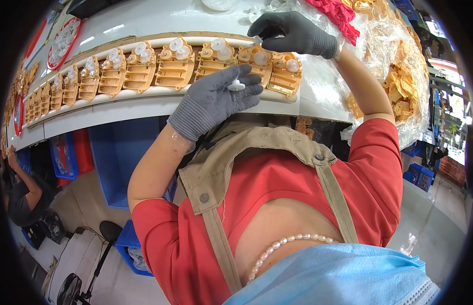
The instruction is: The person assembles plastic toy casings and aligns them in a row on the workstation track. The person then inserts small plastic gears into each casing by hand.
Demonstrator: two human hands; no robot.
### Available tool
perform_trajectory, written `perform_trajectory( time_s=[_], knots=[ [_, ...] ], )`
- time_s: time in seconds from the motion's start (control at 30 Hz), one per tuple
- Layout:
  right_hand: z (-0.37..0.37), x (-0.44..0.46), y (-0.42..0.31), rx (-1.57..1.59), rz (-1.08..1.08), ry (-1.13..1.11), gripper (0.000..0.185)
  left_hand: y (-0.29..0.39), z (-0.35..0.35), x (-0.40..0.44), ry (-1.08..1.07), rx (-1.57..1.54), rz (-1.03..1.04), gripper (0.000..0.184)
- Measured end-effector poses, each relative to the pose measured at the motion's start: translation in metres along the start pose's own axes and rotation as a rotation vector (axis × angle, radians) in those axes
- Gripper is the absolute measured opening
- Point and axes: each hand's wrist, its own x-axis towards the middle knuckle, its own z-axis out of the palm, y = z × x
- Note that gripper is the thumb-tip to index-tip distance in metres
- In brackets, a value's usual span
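Observation:
My left hand (pixel 216 99), in a grey glove, is held in front of a row of tan plastic housings, its fingers bent around a small white plastic gear (pixel 236 86) with a short stem. My right hand (pixel 297 34), also gloved, reaches over the right end of the row. Its thumb and forefinger pinch a small pale plastic piece (pixel 257 40), partly hidden, just above one tan housing (pixel 254 56). White round gears sit in the upper part of the housings, such as the housing (pixel 175 63) left of my hands. The last housing (pixel 286 73) lies at the row's right end.
Loose white parts (pixel 269 9) lie at the back of the white table (pixel 318 96). A clear plastic bag (pixel 374 46) of tan parts stands right, beside a pink cloth (pixel 338 18). A red-rimmed tray (pixel 63 43) holds white parts. Blue bins (pixel 119 152) sit below; another person's arm (pixel 28 178) shows left.

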Motion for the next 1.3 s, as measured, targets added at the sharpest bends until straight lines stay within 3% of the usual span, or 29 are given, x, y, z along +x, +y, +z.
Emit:
perform_trajectory(
  time_s=[0.13, 0.23, 0.53, 0.93, 1.03, 1.13, 1.23, 1.3],
  knots=[
    [0.0, 0.006, 0.013, -0.305, -0.247, -0.039, 0.031, -0.003, -0.004, 0.002, -0.032, 0.075, -0.029, 0.041],
    [0.001, 0.007, 0.006, -0.282, -0.113, -0.083, 0.03, -0.004, -0.011, 0.008, -0.042, 0.058, -0.049, 0.041],
    [-0.004, 0.019, 0.007, -0.317, -0.17, -0.19, 0.025, -0.005, -0.012, 0.007, -0.05, 0.065, -0.023, 0.04],
    [0.009, 0.014, 0.016, -0.45, -0.235, -0.048, 0.019, -0.007, -0.012, 0.007, -0.018, 0.078, -0.014, 0.043],
    [0.011, 0.015, 0.016, -0.474, -0.158, -0.072, 0.019, -0.007, -0.01, 0.006, -0.011, 0.09, -0.013, 0.044],
    [0.016, 0.008, 0.01, -0.388, -0.186, 0.014, 0.019, -0.008, -0.011, 0.007, -0.014, 0.078, -0.01, 0.045],
    [0.011, 0.008, 0.019, -0.446, -0.246, -0.026, 0.018, -0.008, -0.014, 0.008, -0.024, 0.072, -0.012, 0.045],
    [0.01, 0.009, 0.019, -0.411, -0.173, -0.029, 0.02, -0.008, -0.013, 0.009, -0.011, 0.069, -0.017, 0.045]
  ],
)
